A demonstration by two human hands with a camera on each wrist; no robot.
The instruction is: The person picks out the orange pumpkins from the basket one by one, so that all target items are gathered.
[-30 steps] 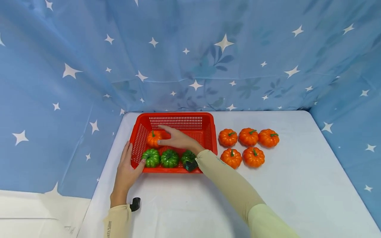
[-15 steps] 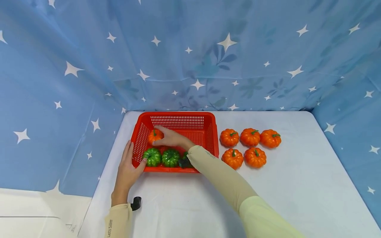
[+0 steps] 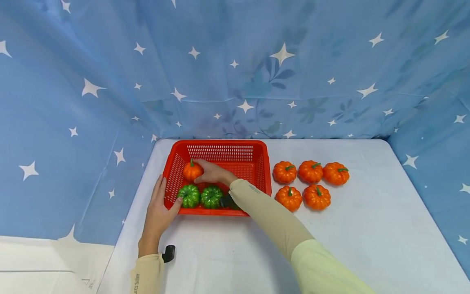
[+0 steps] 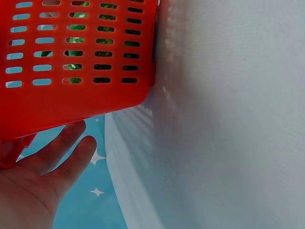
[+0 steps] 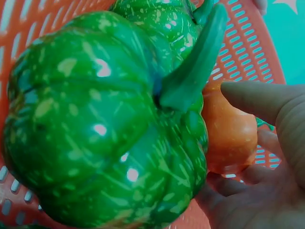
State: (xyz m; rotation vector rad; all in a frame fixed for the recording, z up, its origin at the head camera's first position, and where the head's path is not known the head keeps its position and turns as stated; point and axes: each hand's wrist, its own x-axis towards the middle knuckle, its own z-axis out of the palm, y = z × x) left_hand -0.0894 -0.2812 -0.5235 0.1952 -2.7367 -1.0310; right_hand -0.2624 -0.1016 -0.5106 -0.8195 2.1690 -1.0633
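Note:
A red basket (image 3: 220,212) holds an orange toy pumpkin (image 3: 190,171) at its left and green toy pumpkins along its front side. My right hand (image 3: 211,171) reaches in and grips the orange pumpkin from its right side, thumb nearer the front. In the right wrist view, a green pumpkin (image 5: 95,124) looms close, with the orange pumpkin (image 5: 228,133) between thumb and fingers behind it. My left hand (image 3: 158,210) rests at the basket's front left corner, thumb by the front rim. Its fingers (image 4: 76,157) lie fairly straight along the outside.
Several orange pumpkins (image 3: 310,171) stand in two rows on the white table (image 3: 367,228), right of the basket. A blue star-patterned curtain (image 3: 235,73) hangs behind and at both sides. Wrist cameras (image 3: 169,253) are strapped on; the right one partly covers a green pumpkin.
My right hand has moved left and closed round the orange pumpkin in the basket. The left hand stays at the basket's corner. The head view has shifted slightly.

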